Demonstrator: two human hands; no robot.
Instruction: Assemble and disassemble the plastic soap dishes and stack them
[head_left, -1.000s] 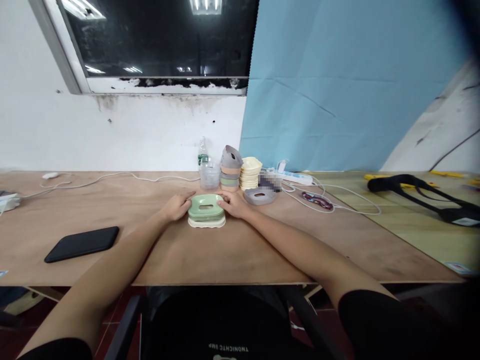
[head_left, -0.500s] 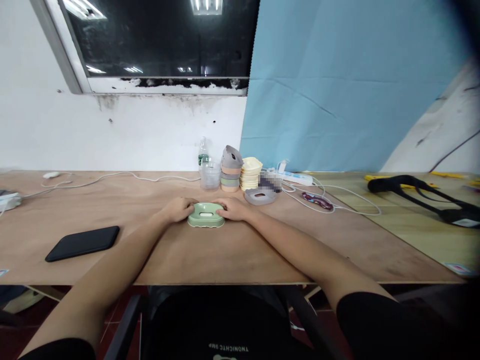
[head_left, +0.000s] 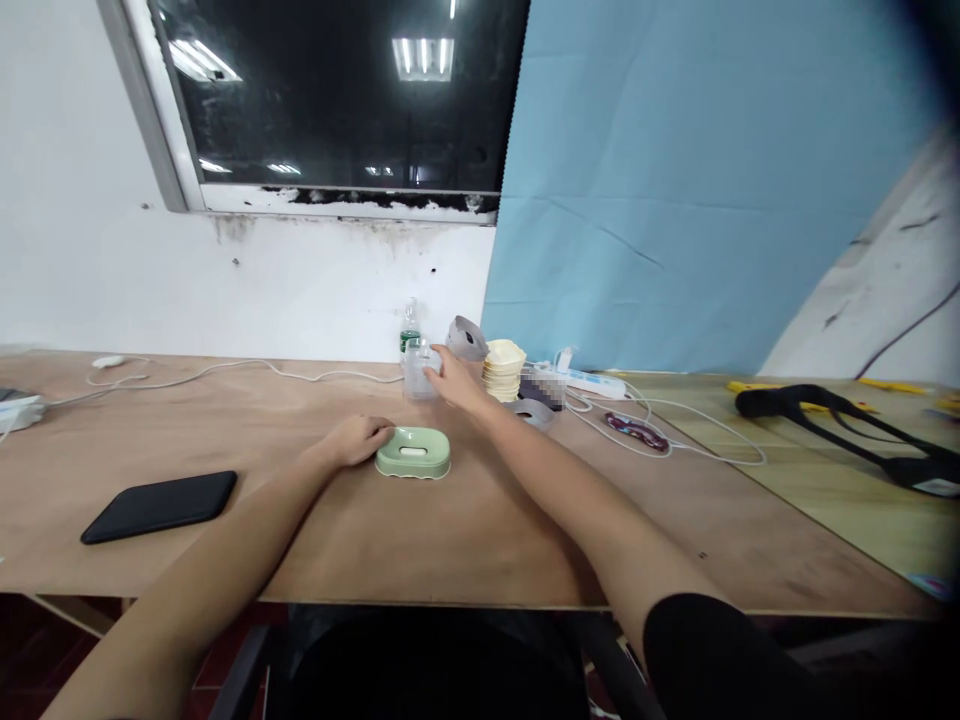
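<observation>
A pale green plastic dish (head_left: 412,468) with an oval slot in its raised middle rests on the table. My left hand (head_left: 360,440) holds its left edge, with the fingertips on the rim. Farther back, my right hand (head_left: 454,380) is at the right side of a stack of clear plastic containers (head_left: 418,375). Its thumb and fingers are apart and overlap the stack's edge; a firm grip does not show. Behind that hand, a tilted grey plastic piece (head_left: 468,338) tops a stack mostly hidden by the hand. Pale yellow plastic pieces (head_left: 504,370) are stacked to its right.
A plastic bottle (head_left: 409,325) stands by the wall. Another grey piece (head_left: 531,412) lies beyond my right forearm. A power strip (head_left: 596,382) with white cables and a patterned object (head_left: 636,431) are to the right. A black flat case (head_left: 159,505) lies left.
My right hand has let go of the green dish and reached back to the clear containers. My left hand stays on the dish. The view has tipped slightly upward.
</observation>
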